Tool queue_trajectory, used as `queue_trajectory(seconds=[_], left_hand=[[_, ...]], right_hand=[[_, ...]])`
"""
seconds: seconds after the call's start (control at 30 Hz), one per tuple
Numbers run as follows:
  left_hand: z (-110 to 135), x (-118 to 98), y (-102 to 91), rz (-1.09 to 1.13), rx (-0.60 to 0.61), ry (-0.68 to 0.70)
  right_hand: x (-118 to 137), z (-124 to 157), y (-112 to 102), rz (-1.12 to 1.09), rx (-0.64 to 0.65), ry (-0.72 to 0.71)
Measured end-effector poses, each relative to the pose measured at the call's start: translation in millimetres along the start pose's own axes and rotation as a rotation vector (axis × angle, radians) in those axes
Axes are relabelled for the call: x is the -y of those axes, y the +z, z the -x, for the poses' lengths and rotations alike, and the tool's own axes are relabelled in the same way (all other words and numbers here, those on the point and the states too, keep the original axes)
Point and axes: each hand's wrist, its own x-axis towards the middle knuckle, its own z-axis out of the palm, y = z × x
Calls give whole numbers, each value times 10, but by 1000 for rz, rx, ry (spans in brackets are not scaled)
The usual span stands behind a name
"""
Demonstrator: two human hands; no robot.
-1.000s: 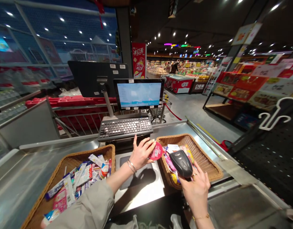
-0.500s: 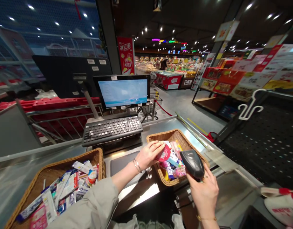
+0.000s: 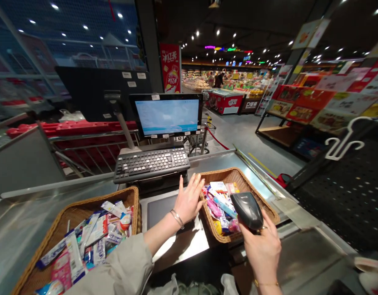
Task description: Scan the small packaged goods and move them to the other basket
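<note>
My left hand is raised at the left rim of the right wicker basket, palm down, fingers stretched and spread, with no item showing in it. In that basket lie several small wrapped sweets in pink, blue, white and yellow. My right hand is wrapped round a black handheld barcode scanner, whose head hangs over the basket's right half and hides some of its contents. To the left, another wicker basket holds many packaged snacks, bars and sachets among them.
Behind the baskets stand a black keyboard and a lit monitor. A dark flat pad lies on the metal counter between the baskets. At the right, a white hanger hangs on a black perforated panel.
My left hand has drawn back to the left and its fingers have spread. The round red packet it was holding is out of sight. The scanner stays in my right hand; the view shifted slightly.
</note>
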Motion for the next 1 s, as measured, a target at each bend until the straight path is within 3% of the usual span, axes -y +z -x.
queue_trajectory(seconds=[0.23, 0.57, 0.83, 1.0], left_hand=[[567, 208, -192, -19, 45, -156], [1433, 519, -439, -15, 3, -383], [2087, 817, -591, -84, -19, -547], [2508, 1087, -628, -153, 36, -700]], right_hand=[[456, 47, 269, -159, 147, -117], [968, 305, 735, -274, 400, -247], [1396, 542, 1003, -327, 478, -383], [1597, 664, 1149, -339, 553, -441]])
